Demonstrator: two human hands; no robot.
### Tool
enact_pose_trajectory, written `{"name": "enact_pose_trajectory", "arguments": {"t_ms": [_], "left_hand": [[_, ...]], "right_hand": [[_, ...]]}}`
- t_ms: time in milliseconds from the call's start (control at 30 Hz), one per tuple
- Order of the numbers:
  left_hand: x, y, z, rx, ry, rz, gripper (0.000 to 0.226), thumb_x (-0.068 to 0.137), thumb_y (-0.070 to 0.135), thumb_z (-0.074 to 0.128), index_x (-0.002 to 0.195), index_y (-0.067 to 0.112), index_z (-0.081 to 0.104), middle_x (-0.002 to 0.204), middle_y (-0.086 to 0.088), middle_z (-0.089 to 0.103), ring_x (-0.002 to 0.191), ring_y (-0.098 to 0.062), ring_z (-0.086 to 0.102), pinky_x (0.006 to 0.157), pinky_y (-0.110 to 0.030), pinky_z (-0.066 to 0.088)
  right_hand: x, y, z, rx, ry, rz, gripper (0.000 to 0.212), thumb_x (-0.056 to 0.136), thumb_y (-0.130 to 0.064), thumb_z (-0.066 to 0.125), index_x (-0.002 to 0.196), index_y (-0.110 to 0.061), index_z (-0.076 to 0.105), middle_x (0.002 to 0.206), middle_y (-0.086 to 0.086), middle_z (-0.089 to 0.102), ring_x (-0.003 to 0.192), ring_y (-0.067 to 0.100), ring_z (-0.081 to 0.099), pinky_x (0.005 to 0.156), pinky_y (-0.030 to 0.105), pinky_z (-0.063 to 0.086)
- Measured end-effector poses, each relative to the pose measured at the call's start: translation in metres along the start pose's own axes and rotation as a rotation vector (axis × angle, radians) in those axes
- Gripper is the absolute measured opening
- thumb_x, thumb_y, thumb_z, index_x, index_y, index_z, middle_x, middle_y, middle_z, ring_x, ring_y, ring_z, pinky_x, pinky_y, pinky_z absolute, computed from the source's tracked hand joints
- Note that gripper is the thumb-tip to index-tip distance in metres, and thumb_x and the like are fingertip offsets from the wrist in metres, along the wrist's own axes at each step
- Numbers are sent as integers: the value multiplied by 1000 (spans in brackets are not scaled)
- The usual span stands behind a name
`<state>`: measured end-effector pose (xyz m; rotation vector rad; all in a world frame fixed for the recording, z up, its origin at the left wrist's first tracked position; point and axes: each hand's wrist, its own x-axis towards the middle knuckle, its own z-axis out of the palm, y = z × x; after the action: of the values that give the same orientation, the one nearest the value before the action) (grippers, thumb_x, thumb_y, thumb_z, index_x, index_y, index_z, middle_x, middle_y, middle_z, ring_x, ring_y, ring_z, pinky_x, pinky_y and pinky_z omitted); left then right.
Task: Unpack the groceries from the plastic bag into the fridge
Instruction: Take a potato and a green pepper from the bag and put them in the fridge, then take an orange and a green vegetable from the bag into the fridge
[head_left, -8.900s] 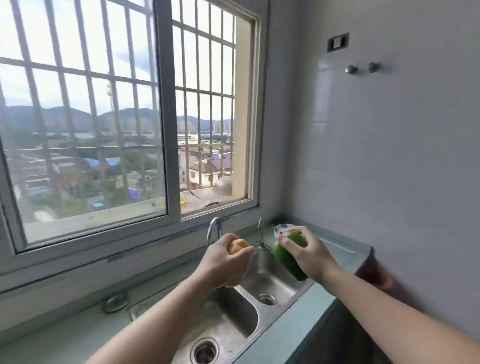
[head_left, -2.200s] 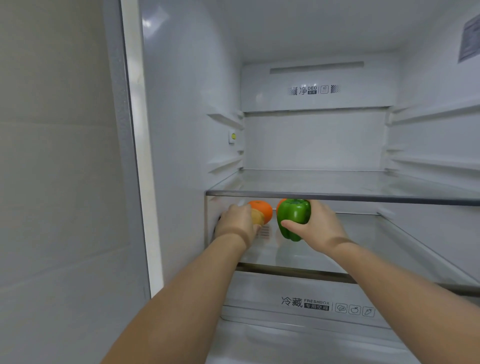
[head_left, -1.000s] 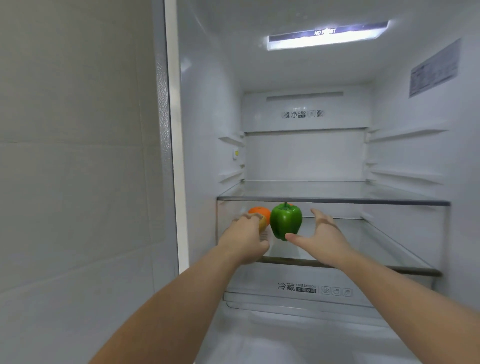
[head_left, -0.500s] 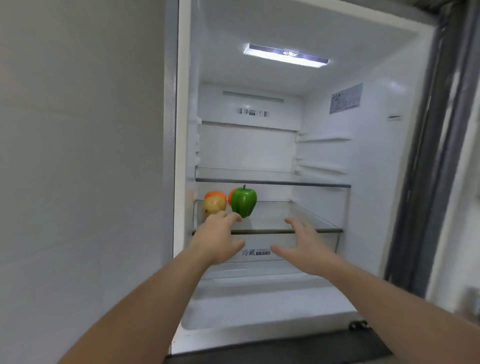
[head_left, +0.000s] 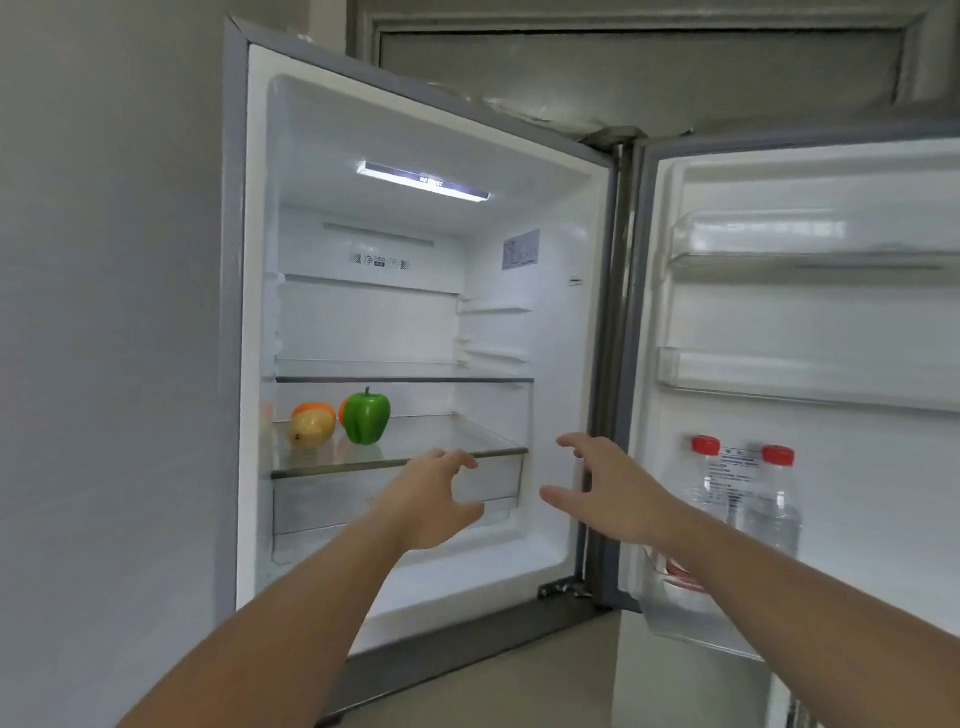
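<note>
The fridge (head_left: 550, 364) stands open in front of me. On its lower glass shelf (head_left: 447, 441), at the left, sit a green bell pepper (head_left: 366, 418), a yellow fruit (head_left: 310, 428) and an orange (head_left: 314, 409) behind it. A second orange shape peeks from behind the pepper. My left hand (head_left: 434, 499) hovers outside the fridge below the shelf edge, fingers loosely curved, holding nothing. My right hand (head_left: 613, 493) is spread and empty to its right, near the door hinge. No plastic bag is in view.
The fridge door (head_left: 810, 322) hangs open on the right; its lower bin holds two clear water bottles with red caps (head_left: 774, 499). A drawer (head_left: 332, 501) sits under the lower shelf. The upper shelf (head_left: 405, 375) is bare. A grey wall (head_left: 104, 364) lies on the left.
I let go of the pepper and the yellow fruit on the lower shelf. Both hands have drawn back out of the fridge and I have stepped back, so the open door now shows.
</note>
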<state>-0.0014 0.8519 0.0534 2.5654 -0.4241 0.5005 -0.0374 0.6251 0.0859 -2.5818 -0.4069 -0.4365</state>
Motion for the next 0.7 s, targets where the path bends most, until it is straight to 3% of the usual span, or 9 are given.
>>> {"name": "enact_pose_trajectory", "arguments": {"t_ms": [100, 300, 433, 700], "left_hand": [[-10, 37, 21, -16, -54, 34, 55, 84, 44, 60, 136, 32, 44, 137, 5, 46, 123, -17, 47, 102, -36, 42], [-23, 145, 68, -79, -153, 225, 51, 87, 42, 61, 135, 30, 45, 129, 5, 48, 118, -16, 48, 99, -34, 43], [-30, 224, 106, -174, -213, 379, 53, 84, 38, 67, 133, 26, 51, 129, 4, 52, 116, -15, 52, 98, -28, 42], [-45, 379, 189, -323, -362, 707, 49, 79, 39, 65, 126, 28, 54, 122, 1, 54, 116, -17, 52, 96, -32, 44]], "right_hand": [[-41, 26, -20, 5, 32, 49, 72, 86, -53, 60, 146, -30, 28, 150, -3, 33, 132, 15, 40, 107, 32, 36], [-141, 88, -68, 34, 155, 197, 58, 84, -45, 67, 135, -28, 45, 131, -7, 51, 107, 5, 46, 87, 17, 35], [-206, 129, -108, -26, 246, 369, 61, 85, -46, 65, 138, -29, 41, 135, -3, 46, 120, 11, 48, 93, 20, 37], [-326, 186, -178, -215, 391, 686, 61, 83, -47, 66, 136, -29, 42, 129, -4, 48, 114, 14, 51, 92, 23, 39]]}}
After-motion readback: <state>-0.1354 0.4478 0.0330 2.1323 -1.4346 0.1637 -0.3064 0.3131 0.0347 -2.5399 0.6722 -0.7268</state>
